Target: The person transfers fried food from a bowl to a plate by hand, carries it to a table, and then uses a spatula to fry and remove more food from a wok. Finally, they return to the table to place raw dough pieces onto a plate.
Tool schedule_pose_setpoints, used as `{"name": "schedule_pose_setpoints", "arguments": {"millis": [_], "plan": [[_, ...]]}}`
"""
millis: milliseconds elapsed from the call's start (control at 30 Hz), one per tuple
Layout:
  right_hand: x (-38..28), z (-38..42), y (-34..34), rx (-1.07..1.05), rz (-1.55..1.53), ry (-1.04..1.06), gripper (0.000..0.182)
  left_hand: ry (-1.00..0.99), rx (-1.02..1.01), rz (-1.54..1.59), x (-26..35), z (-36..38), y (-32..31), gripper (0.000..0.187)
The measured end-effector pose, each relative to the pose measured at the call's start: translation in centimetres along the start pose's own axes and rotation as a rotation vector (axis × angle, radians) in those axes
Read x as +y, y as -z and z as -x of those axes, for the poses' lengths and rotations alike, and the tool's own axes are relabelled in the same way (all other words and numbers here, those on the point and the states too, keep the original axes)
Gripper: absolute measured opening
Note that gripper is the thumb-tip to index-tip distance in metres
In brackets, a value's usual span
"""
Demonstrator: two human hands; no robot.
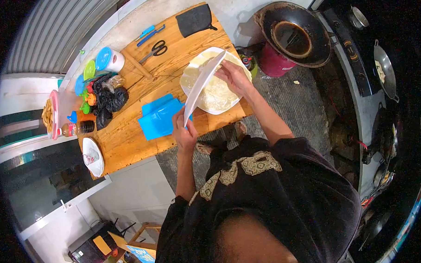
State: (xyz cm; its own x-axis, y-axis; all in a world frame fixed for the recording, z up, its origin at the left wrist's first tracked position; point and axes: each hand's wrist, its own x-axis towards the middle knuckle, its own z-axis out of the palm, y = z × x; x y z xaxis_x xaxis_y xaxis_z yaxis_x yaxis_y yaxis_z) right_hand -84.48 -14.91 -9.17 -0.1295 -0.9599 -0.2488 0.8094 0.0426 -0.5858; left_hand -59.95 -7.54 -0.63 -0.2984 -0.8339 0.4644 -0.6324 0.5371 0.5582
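My left hand (185, 132) grips the lower end of a white plate (203, 84) that stands tilted on its edge above the wooden table (127, 139). Behind it lies a square white dish (190, 93) stacked with pale flat round sheets (218, 94). My right hand (234, 77) reaches over those sheets, its fingers at the upper rim of the tilted plate. Whether these fingers pinch the plate or a sheet I cannot make out.
Blue plastic sheets (160, 117) lie left of my left hand. Further back are scissors (154, 51), blue pens (149, 34), a black cloth (195, 20), a blue-lidded tub (109, 59), black bags (108, 99) and a white bowl (93, 156). A dark wok (295, 36) and pans stand at the right.
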Motion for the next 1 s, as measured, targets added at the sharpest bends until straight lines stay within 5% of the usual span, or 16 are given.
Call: {"name": "schedule_pose_setpoints", "arguments": {"millis": [433, 633, 733, 833, 1000], "plan": [[-1.0, 2.3, -1.3, 0.229, 0.284, 0.19, 0.029, 0.045, 0.04, 0.03, 1.4, 0.2, -1.0, 0.028], [0.8, 1.3, 0.4, 0.308, 0.736, 0.383, 0.015, 0.129, 0.087, 0.06, 2.3, 0.4, -0.9, 0.022], [1.3, 1.7, 1.7, 0.268, 0.712, 0.401, 0.023, 0.166, 0.11, 0.059, 2.6, 0.5, -0.7, 0.019], [-0.7, 3.7, -0.5, 0.207, 0.113, 0.126, 0.036, 0.109, 0.113, 0.029, 2.8, 0.6, -0.3, 0.019], [-1.9, 3.3, -1.1, 0.146, 0.676, 0.3, 0.051, -0.035, 0.083, -0.041, 2.4, 0.9, 0.2, 0.021]]}}
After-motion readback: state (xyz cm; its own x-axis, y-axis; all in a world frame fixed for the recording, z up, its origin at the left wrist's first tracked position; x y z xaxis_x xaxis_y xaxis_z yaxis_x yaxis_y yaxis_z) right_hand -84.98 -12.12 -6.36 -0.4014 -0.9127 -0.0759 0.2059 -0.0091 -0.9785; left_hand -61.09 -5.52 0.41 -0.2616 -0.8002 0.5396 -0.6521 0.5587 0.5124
